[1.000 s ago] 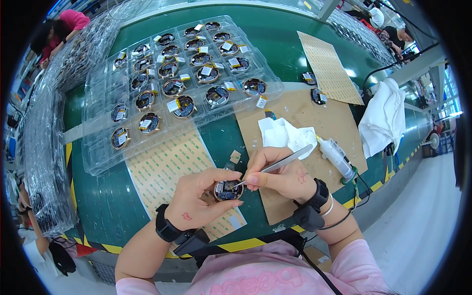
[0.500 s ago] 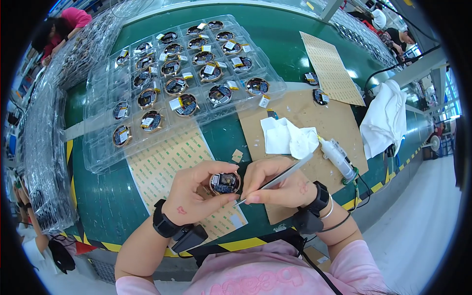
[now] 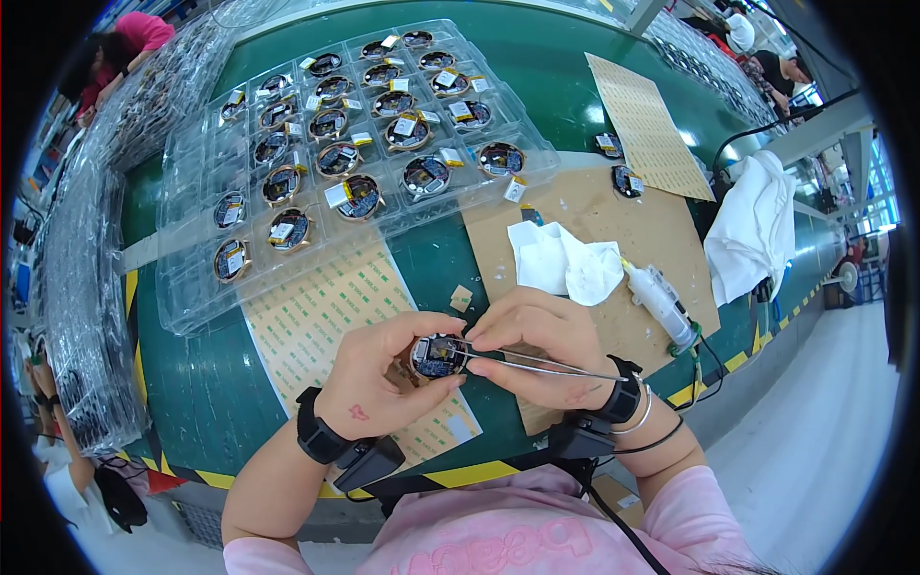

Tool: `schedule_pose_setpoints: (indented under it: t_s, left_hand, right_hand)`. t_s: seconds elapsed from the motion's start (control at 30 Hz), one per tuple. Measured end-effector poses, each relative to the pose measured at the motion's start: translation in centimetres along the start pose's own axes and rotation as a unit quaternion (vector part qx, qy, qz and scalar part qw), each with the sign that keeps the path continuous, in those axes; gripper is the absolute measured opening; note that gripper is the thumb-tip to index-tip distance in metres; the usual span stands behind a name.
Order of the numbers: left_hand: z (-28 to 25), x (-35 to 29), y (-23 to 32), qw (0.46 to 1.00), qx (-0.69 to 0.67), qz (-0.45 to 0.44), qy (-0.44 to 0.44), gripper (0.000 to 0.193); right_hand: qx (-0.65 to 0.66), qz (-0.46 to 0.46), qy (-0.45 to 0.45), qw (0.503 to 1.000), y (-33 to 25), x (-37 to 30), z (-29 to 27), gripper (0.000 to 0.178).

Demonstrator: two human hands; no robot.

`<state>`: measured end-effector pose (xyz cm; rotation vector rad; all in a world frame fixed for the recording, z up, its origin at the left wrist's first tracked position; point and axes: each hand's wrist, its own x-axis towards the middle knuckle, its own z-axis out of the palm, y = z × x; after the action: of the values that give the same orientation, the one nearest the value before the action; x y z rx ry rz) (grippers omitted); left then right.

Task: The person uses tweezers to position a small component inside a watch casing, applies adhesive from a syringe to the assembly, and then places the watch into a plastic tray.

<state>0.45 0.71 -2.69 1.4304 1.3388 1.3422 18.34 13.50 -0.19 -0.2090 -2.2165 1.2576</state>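
My left hand grips a round watch case by its edge, with the circuit board inside facing up. My right hand pinches a pair of metal tweezers, whose tips reach over the board in the case. Whether the tips hold a part is too small to tell. Under my hands lies a tan sheet of adhesive pieces with green marks. A small loose tan square rests just beyond the case.
A clear plastic tray of similar watch cases stands at the far left. On a brown cardboard sheet lie white wipes, a white dispenser bottle and two round modules. A white cloth sits at right. Other people work farther off.
My right hand has turned the tweezers so that their tips now point into the watch case. The left hand still holds the case in nearly the same place.
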Motion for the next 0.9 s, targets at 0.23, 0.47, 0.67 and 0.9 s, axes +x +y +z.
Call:
schedule_pose_setpoints:
  t_s: [0.23, 0.47, 0.67, 0.9]
  left_hand:
    - [-0.3, -0.2, 0.3, 0.997, 0.0, -0.052, -0.058, 0.047]
    - [-0.3, -0.2, 0.5, 0.995, 0.021, -0.046, -0.083, 0.046]
    - [-0.2, 0.0, -0.1, 0.999, -0.001, -0.009, -0.033, 0.047]
    - [-0.2, 0.1, 0.1, 0.998, 0.038, -0.017, -0.041, 0.046]
  right_hand:
    - [0.057, 0.049, -0.036, 0.996, 0.6, 0.2, -0.5, 0.014]
    - [0.145, 0.129, -0.059, 0.979, 1.2, -0.2, -0.7, 0.009]
    - [0.131, 0.119, -0.048, 0.983, 0.7, -0.1, -0.7, 0.01]
    - [0.041, 0.032, -0.014, 0.999, 0.7, -0.1, -0.2, 0.013]
